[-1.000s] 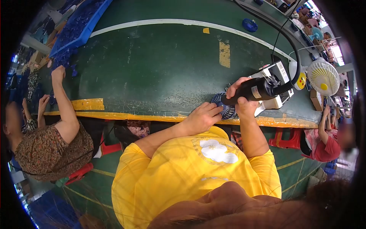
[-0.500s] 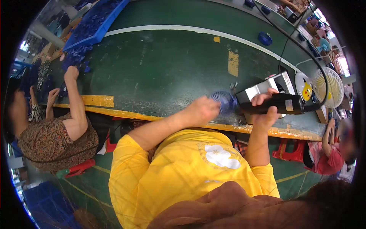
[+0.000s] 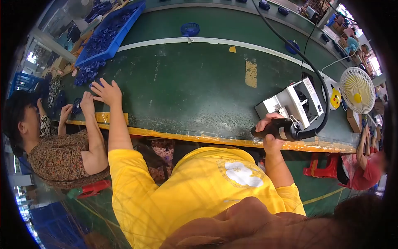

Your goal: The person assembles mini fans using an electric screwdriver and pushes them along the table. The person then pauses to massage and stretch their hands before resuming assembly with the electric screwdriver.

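Note:
My left hand reaches out to the left with its fingers spread, over a few blue plastic pieces at the edge of a loose pile. My right hand is wrapped round a black electric screwdriver near the table's front edge; a thick black cable runs from its back end. Just behind it stands a white and silver box-shaped device. A blue round slotted part lies beyond the white line, a small light piece beside it.
A blue tray full of blue pieces stands at the far left. Close to my left hand are a co-worker's hands. A white fan stands at the right. Yellow tape lines the front edge.
My left hand has let go of the blue round part and swung far left, opening. A blue round part now lies beyond the white line. The screwdriver in my right hand has shifted left and lower.

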Available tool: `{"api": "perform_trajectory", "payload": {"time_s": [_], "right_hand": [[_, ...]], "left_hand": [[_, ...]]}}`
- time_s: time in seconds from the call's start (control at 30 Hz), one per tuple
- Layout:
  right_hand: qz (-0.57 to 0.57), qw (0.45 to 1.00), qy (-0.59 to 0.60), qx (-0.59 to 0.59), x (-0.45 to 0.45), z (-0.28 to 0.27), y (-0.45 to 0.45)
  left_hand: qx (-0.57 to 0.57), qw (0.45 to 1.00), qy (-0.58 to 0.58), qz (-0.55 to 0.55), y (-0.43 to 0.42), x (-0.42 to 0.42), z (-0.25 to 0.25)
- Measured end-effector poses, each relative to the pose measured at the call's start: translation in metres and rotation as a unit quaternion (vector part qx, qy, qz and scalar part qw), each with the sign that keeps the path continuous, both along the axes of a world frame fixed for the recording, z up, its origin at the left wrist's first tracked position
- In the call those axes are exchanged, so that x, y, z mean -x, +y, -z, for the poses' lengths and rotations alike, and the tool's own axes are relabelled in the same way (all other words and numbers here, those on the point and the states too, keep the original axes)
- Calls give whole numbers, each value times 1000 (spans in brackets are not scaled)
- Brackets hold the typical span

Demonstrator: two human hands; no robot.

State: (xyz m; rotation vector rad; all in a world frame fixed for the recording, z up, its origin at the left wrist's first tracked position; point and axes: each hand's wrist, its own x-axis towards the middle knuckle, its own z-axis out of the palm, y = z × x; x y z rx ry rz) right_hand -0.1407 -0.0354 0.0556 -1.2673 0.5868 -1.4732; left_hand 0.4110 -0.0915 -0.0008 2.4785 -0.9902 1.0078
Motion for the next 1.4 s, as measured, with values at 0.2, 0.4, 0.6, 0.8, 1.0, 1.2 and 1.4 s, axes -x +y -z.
{"api": "perform_trajectory", "payload": {"time_s": [0.2, 0.4, 0.6, 0.8, 1.0, 1.2, 1.4], "right_hand": [[-28, 999, -27, -35, 1, 3, -6], [-26, 998, -34, -45, -6, -2, -11], [52, 987, 117, -101, -17, -21, -28], [86, 953, 287, -43, -36, -26, -47], [108, 860, 498, 0, -65, -17, -67], [97, 770, 630, 18, -78, 16, -68], [140, 730, 663, 87, -74, 25, -57]], "left_hand": [[-84, 937, 161, 299, 47, 154, 5], [-154, 879, 185, 411, 66, 217, -1], [-146, 877, 189, 418, 66, 214, 1], [-100, 884, 189, 416, 69, 214, 6], [-84, 889, 184, 410, 68, 213, 11], [-89, 896, 171, 399, 67, 212, 12], [-87, 897, 162, 402, 66, 212, 13]]}}
